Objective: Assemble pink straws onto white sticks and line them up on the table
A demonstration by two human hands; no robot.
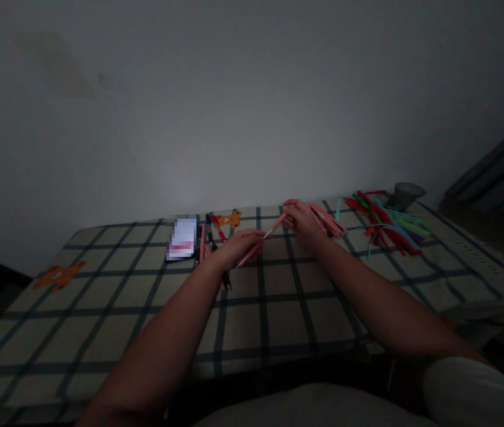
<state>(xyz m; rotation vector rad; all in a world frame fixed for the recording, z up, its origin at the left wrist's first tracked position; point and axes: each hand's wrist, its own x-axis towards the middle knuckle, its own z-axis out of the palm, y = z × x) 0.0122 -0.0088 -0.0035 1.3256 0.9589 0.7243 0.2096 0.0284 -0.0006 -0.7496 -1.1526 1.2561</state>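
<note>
My left hand (238,246) is closed around the lower end of a thin pink strip (264,240) that runs up to my right hand (303,222). The right hand pinches the strip's upper end and also grips a bundle of pink strips (329,222) that fans out to the right. Both hands hover low over a checked cloth (278,308) on the table. The light is dim, so fine detail of the fingers is lost.
A phone (182,238) lies left of my hands beside several pens (210,240). A pile of red, green and blue strips (388,225) sits at the right, with a dark cup (405,194) behind it. Orange bear shapes (58,276) mark the cloth.
</note>
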